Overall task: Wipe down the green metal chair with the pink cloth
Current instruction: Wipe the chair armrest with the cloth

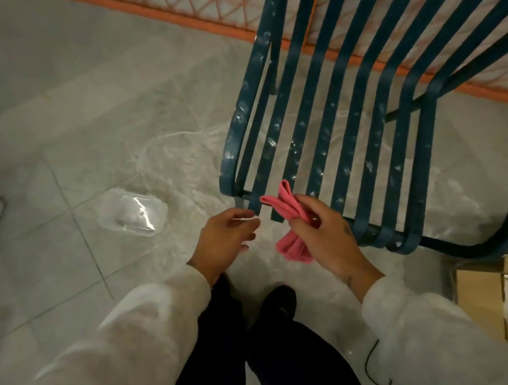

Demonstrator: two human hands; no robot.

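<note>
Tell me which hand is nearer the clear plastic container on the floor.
Left. The left hand is right of the clear plastic container; the right hand, gripping the pink cloth, is farther over, at the chair.

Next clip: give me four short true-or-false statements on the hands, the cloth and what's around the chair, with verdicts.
1. The right hand grips the pink cloth. True.
2. The left hand holds the cloth too. False: it holds nothing, its fingers relaxed.
3. The chair has a slatted seat dotted with pale specks. True.
4. The clear plastic container sits on the chair seat. False: it lies on the floor, left of the chair.
</note>
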